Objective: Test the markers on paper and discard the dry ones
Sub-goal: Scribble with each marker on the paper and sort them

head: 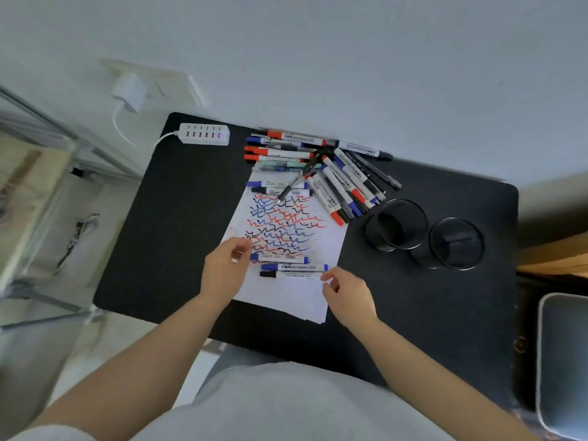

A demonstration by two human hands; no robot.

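Broadly, desk: a black rectangular desk (413, 313) stands against a pale wall and bears everything below.
Paper: a white sheet of paper (286, 297) lies at the desk's middle, its far half covered with red, blue and black squiggles.
Holders: two black mesh pen cups (396, 226) stand side by side to the right of the sheet, touching or nearly so.
Power strip: a white plastic power strip (205, 134) lies at the far left of the desk, its cord running off toward the wall.
Far markers: a heap of white-barrelled markers with red, blue and black caps (337, 183) spreads along the far edge and over the sheet's top right corner.
Near markers: three white-barrelled markers (294, 268) lie crosswise on the sheet's near half, parallel and close together, two blue-capped and the nearest black-capped.
Left hand: the left hand (224, 268) has its fingers curled by the blue-capped end of the farthest of the three; whether it pinches it cannot be told.
Right hand: the right hand (348, 294) has thumb and fingers bent at the right end of the black-capped one; actual grasp unclear.
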